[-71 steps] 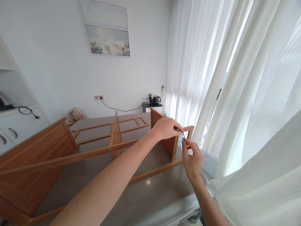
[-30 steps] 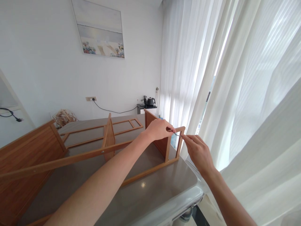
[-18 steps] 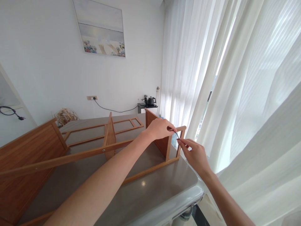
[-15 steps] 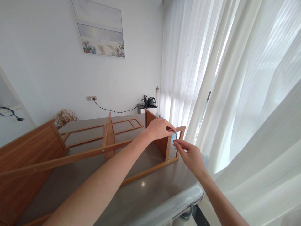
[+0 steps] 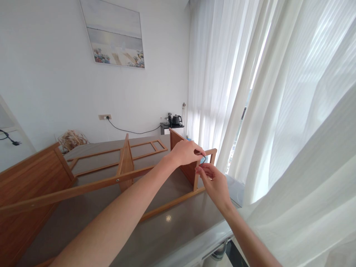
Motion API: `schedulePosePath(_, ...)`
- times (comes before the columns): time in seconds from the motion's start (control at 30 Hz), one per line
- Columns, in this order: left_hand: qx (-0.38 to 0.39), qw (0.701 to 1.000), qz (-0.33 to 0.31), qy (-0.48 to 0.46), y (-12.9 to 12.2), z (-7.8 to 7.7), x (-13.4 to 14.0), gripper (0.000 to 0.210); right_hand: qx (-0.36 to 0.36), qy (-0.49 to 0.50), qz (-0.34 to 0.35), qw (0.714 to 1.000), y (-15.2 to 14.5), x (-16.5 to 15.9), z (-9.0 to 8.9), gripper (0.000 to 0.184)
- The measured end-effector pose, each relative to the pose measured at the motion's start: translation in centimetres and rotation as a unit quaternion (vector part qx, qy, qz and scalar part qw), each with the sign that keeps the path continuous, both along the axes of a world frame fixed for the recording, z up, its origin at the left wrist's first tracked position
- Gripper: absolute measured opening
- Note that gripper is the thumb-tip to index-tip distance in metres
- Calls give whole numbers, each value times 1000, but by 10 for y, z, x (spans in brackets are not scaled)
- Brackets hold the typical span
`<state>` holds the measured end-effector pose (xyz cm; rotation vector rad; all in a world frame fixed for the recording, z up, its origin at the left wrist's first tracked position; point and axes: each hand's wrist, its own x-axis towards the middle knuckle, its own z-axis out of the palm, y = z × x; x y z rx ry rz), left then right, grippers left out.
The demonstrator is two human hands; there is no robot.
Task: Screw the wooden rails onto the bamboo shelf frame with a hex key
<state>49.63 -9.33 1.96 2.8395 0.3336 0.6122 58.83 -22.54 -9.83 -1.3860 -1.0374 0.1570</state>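
at the left of the glossy grey-brown worktop (image 5: 172, 235), a broad reddish-brown wooden panel (image 5: 36, 181) leans, with a long light-brown wooden rail (image 5: 83, 190) running past its near side; whether the two are fastened is too small to tell. toward the middle, a brown upright wooden panel (image 5: 126, 157) meets that rail, and a round silver fitting (image 5: 117, 180) sits in it there, so this joint looks done. behind, a flat, open wooden frame (image 5: 154, 146) lies near the worktop's far edge.

near the worktop's right edge, a dark reddish-brown wooden panel (image 5: 188, 172) stands upright, and here the work seems unfinished: a thin, bent dark metal rod (image 5: 205, 159) is between the hands, above the worktop. the left hand (image 5: 185, 152) pinches its upper end beside the panel's top; the right hand (image 5: 215, 181) grips its lower end between thumb and fingers. the left hand hides the joint, so i cannot tell how tight it is.
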Motion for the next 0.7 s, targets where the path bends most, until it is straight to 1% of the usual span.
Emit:
schedulePosePath(0.07, 4, 1000, -2, 0, 0, 0, 0, 22, -10, -56, -35, 998, -2, 2, -2, 34)
schedulePosePath(0.13, 6, 1000, -2, -1, 0, 0, 0, 22, -23, -89, -58, 994, -4, 4, -2, 32)
schedulePosePath(0.23, 3, 1000, -1, -2, 0, 0, 0, 22, -42, -122, -74, 989, -9, 6, 1, 29)
schedulePosePath(0.33, 2, 1000, 0, 0, 1, 0, 0, 22, -41, -162, -92, 982, -13, 9, 3, 28)
schedulePosePath(0.43, 0, 1000, -4, -3, 2, -1, 1, 21, -27, -214, -129, 968, -16, 17, 1, 27)
schedulePosePath(0.53, 0, 1000, -8, -3, 1, -1, 0, 20, -30, -260, -165, 951, -18, 26, -3, 28)
schedulePosePath(0.7, -4, 1000, -6, -3, 0, 0, 0, 21, -39, -284, -170, 943, -17, 35, -3, 26)
